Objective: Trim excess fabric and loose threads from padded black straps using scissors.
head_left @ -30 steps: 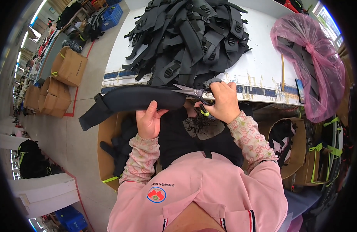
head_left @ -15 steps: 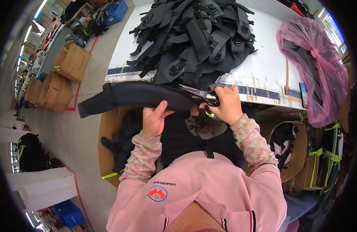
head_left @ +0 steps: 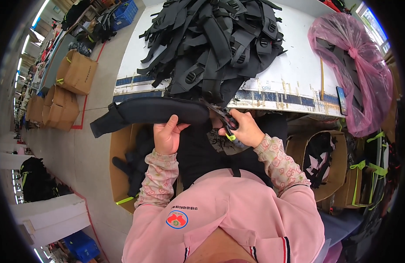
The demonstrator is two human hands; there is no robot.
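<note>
The strap [head_left: 150, 112] has slid a little further to my left since a moment ago. My left hand [head_left: 167, 136] is closed around its middle, thumb on top, holding it level at the table [head_left: 299, 65] edge. My right hand [head_left: 244, 130] grips scissors [head_left: 221, 117], blades at the strap's right end, below the heap of straps [head_left: 215, 39].

White table [head_left: 294, 74] carrying a heap of black straps [head_left: 215, 39], pink plastic bag [head_left: 351, 65] sitting at its right end, cardboard boxes [head_left: 66, 87] standing left of it
</note>
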